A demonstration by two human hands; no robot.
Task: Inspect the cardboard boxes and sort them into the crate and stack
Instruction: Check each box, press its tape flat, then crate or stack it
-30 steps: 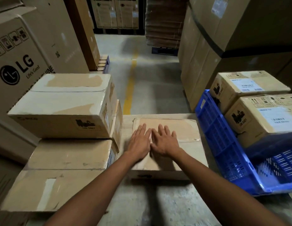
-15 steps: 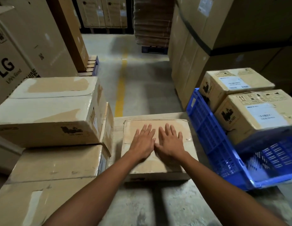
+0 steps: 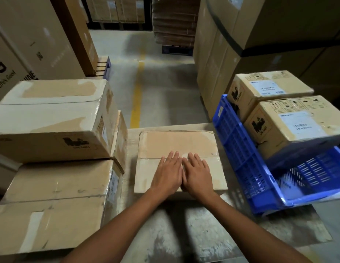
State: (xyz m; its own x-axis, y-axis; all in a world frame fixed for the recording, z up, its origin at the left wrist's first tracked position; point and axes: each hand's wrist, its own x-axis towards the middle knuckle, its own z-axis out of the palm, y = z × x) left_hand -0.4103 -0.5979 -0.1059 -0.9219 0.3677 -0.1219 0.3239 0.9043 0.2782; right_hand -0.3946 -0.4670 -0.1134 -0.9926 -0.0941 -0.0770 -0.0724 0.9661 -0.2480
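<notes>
A flat box (image 3: 179, 149) is pressed by the left hand (image 3: 168, 175) and right hand (image 3: 198, 176), fingers straight, side by side. It is judged light and stiff; its side edges are best gripped.

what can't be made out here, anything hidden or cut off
1. Head view: the middle box's top beneath the left hand and right hand, covered by both palms.
2. Head view: label print on the near crate box, too small and blurred.
3. Head view: the blue crate's right end, cut off by the frame edge.
4. Head view: the left stack's bottom, cut by the frame's corner.
</notes>
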